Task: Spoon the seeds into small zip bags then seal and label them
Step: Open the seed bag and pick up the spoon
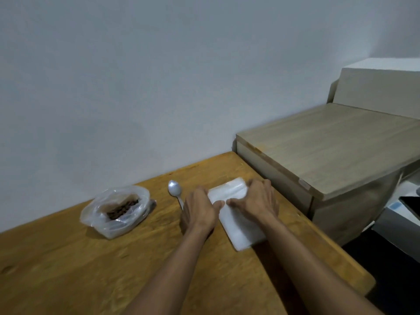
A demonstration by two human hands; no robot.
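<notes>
A white pack of small zip bags (241, 233) lies flat on the wooden table (68, 269). My left hand (198, 210) holds its left edge, thumb on top and fingers curled out of sight. My right hand (258, 200) grips its far end, fingers bent over the edge and thumb on top. The two thumbs almost touch. A metal spoon (174, 188) lies just left of the pack, its handle running under my left hand. Further left sits a clear plastic bag (113, 210), open at the top, with brown seeds (122, 209) inside.
A light wooden cabinet (329, 146) stands right against the table's far right corner, slightly higher than the tabletop. A plain wall runs along the table's back edge. The table's right edge drops off to a dark floor area (391, 269).
</notes>
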